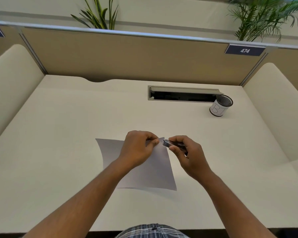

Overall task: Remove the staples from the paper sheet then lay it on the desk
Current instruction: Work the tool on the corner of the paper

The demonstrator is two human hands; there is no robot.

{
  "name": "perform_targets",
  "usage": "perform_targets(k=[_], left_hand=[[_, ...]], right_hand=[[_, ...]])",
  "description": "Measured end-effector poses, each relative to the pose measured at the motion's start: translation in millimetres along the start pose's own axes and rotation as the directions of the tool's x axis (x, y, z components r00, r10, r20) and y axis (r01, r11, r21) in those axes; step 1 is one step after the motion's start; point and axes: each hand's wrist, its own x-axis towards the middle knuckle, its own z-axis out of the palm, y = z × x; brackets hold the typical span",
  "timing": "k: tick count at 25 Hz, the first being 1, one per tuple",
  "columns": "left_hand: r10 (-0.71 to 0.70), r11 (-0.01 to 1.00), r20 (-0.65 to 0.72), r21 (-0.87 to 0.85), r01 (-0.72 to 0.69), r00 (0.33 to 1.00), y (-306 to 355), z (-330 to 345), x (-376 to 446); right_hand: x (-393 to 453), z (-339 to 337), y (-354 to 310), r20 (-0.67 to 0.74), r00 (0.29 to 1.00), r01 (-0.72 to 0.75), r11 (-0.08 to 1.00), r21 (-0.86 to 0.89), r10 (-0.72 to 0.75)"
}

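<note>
A white paper sheet (150,170) is held above the cream desk (67,117) at the middle front. My left hand (138,148) pinches the sheet near its far right corner, thumb and fingers on the edge. My right hand (187,153) grips a small metal staple remover (169,143), whose silver jaws sit at that same corner of the paper, just right of my left fingertips. The staples themselves are too small to see.
A mesh pen cup (220,105) with a white paper label stands at the back right, beside a cable slot (182,94) with its lid raised. Beige partition walls close in the desk at the back and both sides.
</note>
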Motion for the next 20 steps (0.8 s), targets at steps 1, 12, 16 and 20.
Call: perform_targets(k=[1, 12, 16, 20], left_hand=[[0.01, 1.0, 0.0, 0.011, -0.01, 1.0, 2, 0, 0], [0.049, 0.99, 0.012, 0.13, -0.05, 0.999, 7, -3, 1], [0.131, 0.978, 0.032, 0.16, -0.134, 0.991, 13, -7, 2], [0.148, 0.971, 0.068, 0.182, -0.158, 0.987, 17, -8, 6]], right_hand=[[2, -3, 0, -0.001, 0.997, 0.071, 0.993, -0.091, -0.071], [16, -19, 10, 0.07, 0.955, 0.296, 0.904, -0.309, -0.289], [20, -22, 9, 0.096, 0.949, 0.314, 0.892, -0.325, -0.299], [25, -24, 9, 0.165, 0.935, 0.353, 0.849, -0.393, -0.313]])
